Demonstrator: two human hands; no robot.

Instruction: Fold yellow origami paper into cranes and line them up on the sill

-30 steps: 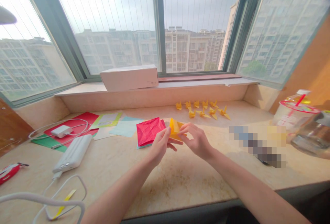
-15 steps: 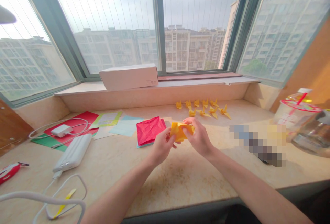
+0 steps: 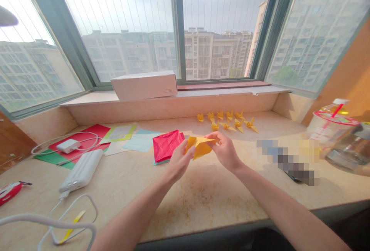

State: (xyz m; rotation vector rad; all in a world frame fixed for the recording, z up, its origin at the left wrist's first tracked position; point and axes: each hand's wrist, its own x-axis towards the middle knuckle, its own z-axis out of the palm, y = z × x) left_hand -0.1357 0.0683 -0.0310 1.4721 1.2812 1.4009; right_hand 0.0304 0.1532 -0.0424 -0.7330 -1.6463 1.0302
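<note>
Between my hands, above the stone counter, is a yellow sheet of origami paper (image 3: 199,148), partly folded. My left hand (image 3: 179,159) pinches its left side, with the thumb on the near face. At the upper right corner, my right hand (image 3: 224,150) grips the paper between thumb and fingers. Crumpled red paper (image 3: 166,146) lies just left of my left hand, over a light blue sheet. Behind my right hand stand several folded yellow paper cranes (image 3: 227,126) in two rows.
At left lie a white power bank (image 3: 82,171), a white charger (image 3: 68,146) with cables, coloured sheets (image 3: 141,140) and a red tool (image 3: 10,192). A white box (image 3: 144,86) rests on the sill. A lidded cup (image 3: 329,128) and glass jar (image 3: 351,153) stand at right, near a blurred item (image 3: 289,162).
The yellow paper has opened out from a more bunched shape into a flatter, pointed one. My right thumb has moved off its front to the right corner.
</note>
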